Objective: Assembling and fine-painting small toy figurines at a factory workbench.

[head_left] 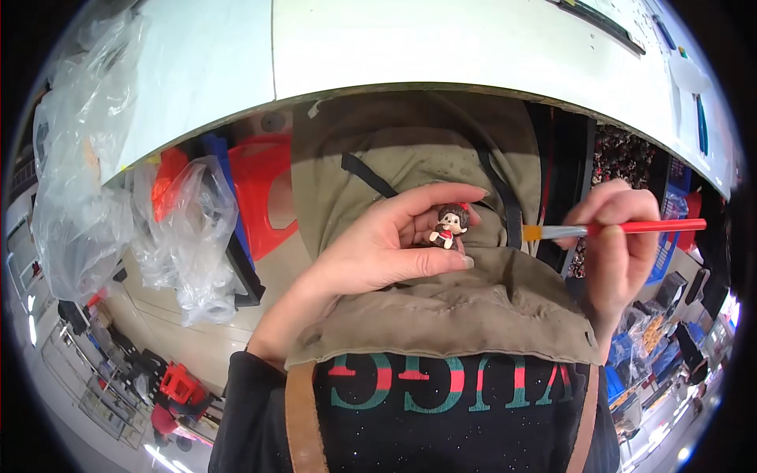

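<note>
A small brown monkey-like figurine (pixel 448 229) with a pale face and a red patch on its front rests in my left hand (pixel 386 244). My left thumb and fingers close around it, its face turned up. In my right hand (pixel 619 225) is a paintbrush (pixel 662 226) with a red handle, a silver ferrule and tan bristles. The brush lies nearly level, its bristles pointing left toward the figurine but apart from it. Both hands are above the olive-brown apron (pixel 441 315) across my lap.
A white table (pixel 394 47) spans the far side. Clear plastic bags (pixel 189 229) hang at the left beside a red stool (pixel 260 189). At the right, a black tray (pixel 623 154) holds many small dark pieces, next to a blue crate (pixel 666 244).
</note>
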